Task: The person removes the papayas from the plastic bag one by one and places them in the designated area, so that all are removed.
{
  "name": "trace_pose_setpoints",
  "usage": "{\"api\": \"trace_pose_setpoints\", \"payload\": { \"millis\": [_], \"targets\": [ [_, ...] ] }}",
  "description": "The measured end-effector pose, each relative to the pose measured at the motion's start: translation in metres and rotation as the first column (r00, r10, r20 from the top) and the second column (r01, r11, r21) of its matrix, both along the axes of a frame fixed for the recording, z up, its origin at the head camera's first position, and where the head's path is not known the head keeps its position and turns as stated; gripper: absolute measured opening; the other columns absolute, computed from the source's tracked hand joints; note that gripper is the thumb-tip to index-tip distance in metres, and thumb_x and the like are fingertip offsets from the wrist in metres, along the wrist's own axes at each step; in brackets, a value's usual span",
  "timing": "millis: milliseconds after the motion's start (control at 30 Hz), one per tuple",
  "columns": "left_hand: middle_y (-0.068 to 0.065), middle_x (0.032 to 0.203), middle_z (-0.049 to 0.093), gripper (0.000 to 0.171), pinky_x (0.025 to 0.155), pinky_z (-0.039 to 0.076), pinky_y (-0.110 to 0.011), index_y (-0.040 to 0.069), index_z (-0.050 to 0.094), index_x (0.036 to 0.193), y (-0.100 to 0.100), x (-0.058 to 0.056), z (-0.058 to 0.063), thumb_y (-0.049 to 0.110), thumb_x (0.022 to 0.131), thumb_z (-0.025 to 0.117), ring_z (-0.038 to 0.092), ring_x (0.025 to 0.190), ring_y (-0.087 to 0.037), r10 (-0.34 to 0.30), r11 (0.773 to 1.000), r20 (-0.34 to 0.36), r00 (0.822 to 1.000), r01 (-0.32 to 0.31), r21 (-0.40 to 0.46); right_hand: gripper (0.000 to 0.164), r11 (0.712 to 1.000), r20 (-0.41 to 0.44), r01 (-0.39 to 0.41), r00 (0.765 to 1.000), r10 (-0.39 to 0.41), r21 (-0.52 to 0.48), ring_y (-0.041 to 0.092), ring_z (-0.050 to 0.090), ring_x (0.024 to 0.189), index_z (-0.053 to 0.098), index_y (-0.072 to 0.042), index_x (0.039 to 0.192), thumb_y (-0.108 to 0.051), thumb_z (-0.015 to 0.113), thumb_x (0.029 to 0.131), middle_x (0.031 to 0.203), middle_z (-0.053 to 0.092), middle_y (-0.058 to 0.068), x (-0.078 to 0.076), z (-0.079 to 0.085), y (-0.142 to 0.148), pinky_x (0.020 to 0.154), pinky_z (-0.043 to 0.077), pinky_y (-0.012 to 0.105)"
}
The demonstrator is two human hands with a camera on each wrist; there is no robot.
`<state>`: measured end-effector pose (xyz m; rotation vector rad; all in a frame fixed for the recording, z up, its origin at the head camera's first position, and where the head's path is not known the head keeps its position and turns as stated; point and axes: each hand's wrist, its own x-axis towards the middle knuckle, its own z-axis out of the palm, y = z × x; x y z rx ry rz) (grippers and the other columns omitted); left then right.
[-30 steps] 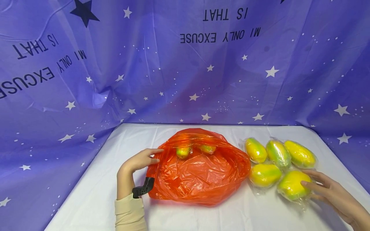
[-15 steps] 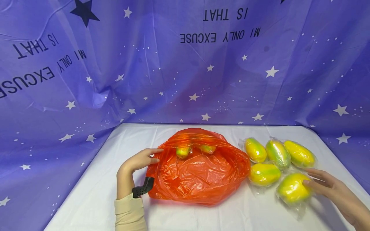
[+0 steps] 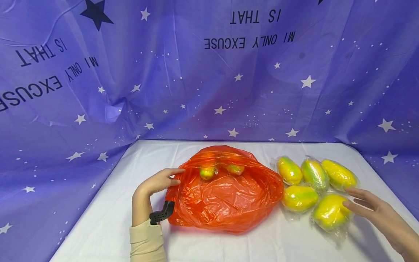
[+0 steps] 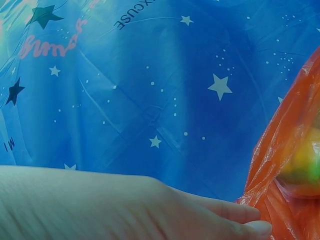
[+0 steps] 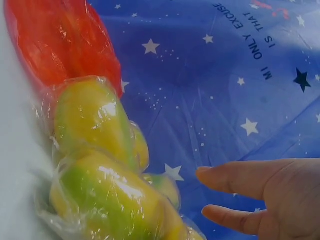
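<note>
My left hand (image 3: 161, 181) pinches the left edge of an open red plastic bag (image 3: 226, 203) between thumb and fingers; the left wrist view shows the fingertips (image 4: 257, 227) right at the film. Inside the bag's mouth lie two yellow-green mangoes (image 3: 207, 173), partly hidden by the upper film. My right hand (image 3: 376, 213) has its fingers extended beside the nearest mango (image 3: 330, 211), which is in clear wrap. In the right wrist view, a gap shows between the fingers (image 5: 225, 177) and the wrapped mango (image 5: 107, 195); nothing is in this hand.
Several more wrapped mangoes (image 3: 299, 198) lie close together right of the bag on the white-covered table (image 3: 108, 225). A purple starry curtain (image 3: 209, 91) hangs behind and at both sides. A black device (image 3: 162, 213) sits at the left wrist, against the bag.
The nearest mango has turned and shifted slightly left under my right fingers, and those fingers have since come away from it. My left hand and the bag have stayed in place.
</note>
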<state>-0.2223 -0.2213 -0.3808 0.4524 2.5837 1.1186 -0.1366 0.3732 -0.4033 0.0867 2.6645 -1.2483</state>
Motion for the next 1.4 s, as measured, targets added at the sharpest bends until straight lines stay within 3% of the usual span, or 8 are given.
{"api": "trace_pose_setpoints", "payload": {
  "millis": [367, 500, 600, 733, 833, 967, 1067, 1400],
  "targets": [
    [-0.023, 0.136, 0.051, 0.046, 0.106, 0.029, -0.06, -0.002, 0.052, 0.136, 0.0, -0.001, -0.001, 0.003, 0.09, 0.057, 0.04, 0.13, -0.042, -0.004, 1.0, -0.004, 1.0, 0.004, -0.002, 0.065, 0.999, -0.124, -0.024, 0.992, 0.028, 0.036, 0.056, 0.025, 0.122, 0.027, 0.008, 0.144, -0.031, 0.053, 0.1, 0.141, 0.028, 0.038, -0.002, 0.003, -0.011, 0.086, 0.029, 0.073],
    [-0.023, 0.136, 0.051, 0.046, 0.106, 0.029, -0.06, -0.002, 0.052, 0.136, 0.0, -0.001, -0.001, 0.003, 0.09, 0.057, 0.04, 0.13, -0.042, -0.006, 1.0, -0.003, 1.0, 0.006, 0.0, 0.059, 0.999, -0.188, -0.028, 0.982, 0.034, 0.036, 0.031, 0.039, 0.12, 0.036, 0.003, 0.143, -0.029, 0.057, 0.098, 0.132, 0.05, 0.007, -0.005, 0.001, -0.014, 0.085, 0.033, 0.069],
    [-0.023, 0.137, 0.05, 0.046, 0.106, 0.029, -0.06, -0.002, 0.052, 0.136, 0.001, 0.0, -0.001, 0.003, 0.09, 0.057, 0.04, 0.13, -0.042, -0.006, 1.0, -0.002, 1.0, 0.006, 0.0, 0.058, 0.999, -0.208, -0.025, 0.978, 0.031, 0.031, 0.008, 0.041, 0.108, 0.039, 0.002, 0.141, -0.029, 0.059, 0.096, 0.118, 0.046, -0.022, -0.007, 0.003, -0.018, 0.085, 0.033, 0.068],
    [-0.023, 0.137, 0.05, 0.046, 0.106, 0.029, -0.059, -0.002, 0.052, 0.136, 0.001, 0.0, 0.001, 0.003, 0.091, 0.057, 0.04, 0.13, -0.042, -0.003, 1.0, -0.003, 1.0, 0.003, -0.003, 0.06, 0.999, -0.192, -0.039, 0.981, 0.04, 0.009, 0.027, 0.043, 0.117, 0.037, 0.005, 0.141, -0.029, 0.059, 0.097, 0.128, 0.051, -0.003, -0.01, 0.007, -0.027, 0.084, 0.033, 0.069],
    [-0.022, 0.137, 0.05, 0.047, 0.106, 0.029, -0.059, -0.002, 0.052, 0.137, 0.001, 0.0, 0.001, 0.004, 0.091, 0.057, 0.039, 0.13, -0.042, 0.001, 1.0, -0.003, 1.0, -0.001, -0.006, 0.058, 0.998, -0.177, -0.062, 0.982, 0.064, 0.018, 0.024, 0.049, 0.114, 0.038, 0.004, 0.141, -0.028, 0.057, 0.097, 0.134, 0.047, 0.021, -0.013, 0.011, -0.036, 0.084, 0.041, 0.062],
    [-0.022, 0.137, 0.05, 0.046, 0.106, 0.029, -0.059, -0.002, 0.052, 0.136, 0.001, 0.0, 0.001, 0.004, 0.091, 0.057, 0.04, 0.13, -0.041, -0.001, 1.0, -0.004, 1.0, 0.001, -0.006, 0.052, 0.995, -0.204, -0.096, 0.974, 0.096, 0.014, -0.009, 0.048, 0.097, 0.044, 0.002, 0.138, -0.026, 0.059, 0.097, 0.129, 0.055, 0.013, -0.018, 0.013, -0.052, 0.081, 0.05, 0.034],
    [-0.023, 0.137, 0.051, 0.047, 0.105, 0.029, -0.059, -0.003, 0.052, 0.136, 0.001, 0.0, 0.001, 0.004, 0.09, 0.057, 0.04, 0.13, -0.042, -0.007, 1.0, -0.006, 1.0, 0.006, -0.004, 0.048, 0.992, -0.239, -0.122, 0.964, 0.113, -0.022, -0.008, 0.052, 0.097, 0.048, 0.001, 0.135, -0.024, 0.06, 0.096, 0.125, 0.058, 0.007, -0.021, 0.015, -0.068, 0.077, 0.048, 0.019],
    [-0.023, 0.137, 0.05, 0.047, 0.106, 0.029, -0.059, -0.004, 0.052, 0.136, 0.0, -0.001, 0.0, 0.003, 0.09, 0.057, 0.04, 0.13, -0.042, -0.015, 1.0, -0.023, 1.0, 0.015, -0.012, 0.044, 0.966, -0.302, -0.198, 0.943, 0.141, -0.166, 0.001, 0.058, 0.102, 0.051, 0.002, 0.132, -0.019, 0.062, 0.095, 0.123, 0.06, 0.009, -0.035, 0.02, -0.11, 0.08, 0.05, 0.018]
  ]
}}
